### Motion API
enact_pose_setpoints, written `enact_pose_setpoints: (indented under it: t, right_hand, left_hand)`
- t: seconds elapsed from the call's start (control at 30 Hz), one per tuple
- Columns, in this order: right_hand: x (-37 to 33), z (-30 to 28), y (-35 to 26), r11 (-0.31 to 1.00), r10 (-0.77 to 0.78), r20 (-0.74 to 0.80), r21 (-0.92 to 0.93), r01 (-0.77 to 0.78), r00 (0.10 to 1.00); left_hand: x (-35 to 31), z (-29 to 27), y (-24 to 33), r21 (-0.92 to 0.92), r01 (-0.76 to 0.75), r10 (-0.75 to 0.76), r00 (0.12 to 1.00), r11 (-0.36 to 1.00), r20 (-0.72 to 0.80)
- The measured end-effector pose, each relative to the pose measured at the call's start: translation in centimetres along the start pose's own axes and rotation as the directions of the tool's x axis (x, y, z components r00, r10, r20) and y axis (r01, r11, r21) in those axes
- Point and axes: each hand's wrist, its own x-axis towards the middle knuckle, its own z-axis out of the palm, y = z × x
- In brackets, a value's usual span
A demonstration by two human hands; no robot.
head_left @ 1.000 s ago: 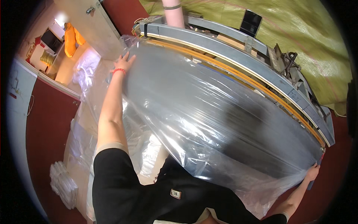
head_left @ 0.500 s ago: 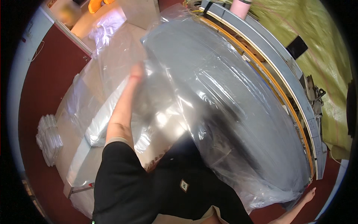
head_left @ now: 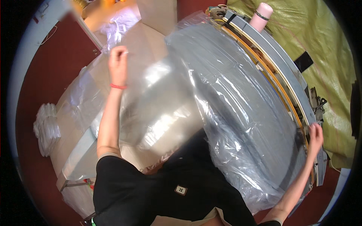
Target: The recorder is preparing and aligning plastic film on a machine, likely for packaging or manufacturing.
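A wide clear plastic sheet [head_left: 162,100] lies in front of me, loose and glossy. My left hand [head_left: 118,66], with a red band at its wrist, is raised over the left side; its fingers are curled together, closed on the sheet's edge. More clear film [head_left: 233,101] lies wrinkled across a grey surface to the right. Along that surface's far right side runs a long blue-grey bar [head_left: 288,62] beside a yellow strip [head_left: 269,73]. At the bar's near end is my right hand [head_left: 316,137], fingers bent and closed; what they grip is hidden.
A pink bottle [head_left: 261,17] and a black phone-like slab [head_left: 303,61] are by the bar's far side. A metal clamp-like part [head_left: 319,102] sticks out near my right hand. Folded clear plastic [head_left: 47,130] lies at the far left. Olive-green sheeting [head_left: 335,49] covers the right.
My left hand has moved left and slightly up, drawing the clear sheet leftward. My right hand has come up from the lower right corner to the bar. The view has shifted slightly.
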Motion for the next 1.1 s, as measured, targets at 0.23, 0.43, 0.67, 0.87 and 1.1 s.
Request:
enact_pose_setpoints:
  t: [0.23,0.43,0.67,0.87,1.1]
  right_hand:
    - [-6.6,21.4,-26.1,0.761,-0.527,0.506,0.639,0.114,0.683]
    - [-10.4,23.0,-26.6,0.796,-0.573,0.770,0.605,-0.036,0.280]
    - [-3.2,12.7,-24.5,0.697,-0.508,0.063,0.616,0.367,0.859]
    - [-1.1,7.6,-22.5,0.697,-0.495,-0.021,0.588,0.411,0.869]
    - [1.9,1.0,-14.0,0.659,-0.688,-0.189,-0.567,0.494,0.701]
  left_hand:
    - [-2.6,4.7,20.7,-0.369,-0.476,0.602,0.600,0.798,0.527]
    - [1.7,1.5,24.5,-0.406,-0.672,0.758,0.647,0.619,0.085]
    - [-4.1,3.0,13.5,-0.226,-0.125,0.239,0.105,0.966,0.965]
    - [2.8,-1.0,4.2,0.332,-0.283,0.076,0.850,0.900,0.521]
    - [6.7,-8.8,17.9,0.629,-0.404,0.643,0.738,0.664,-0.205]
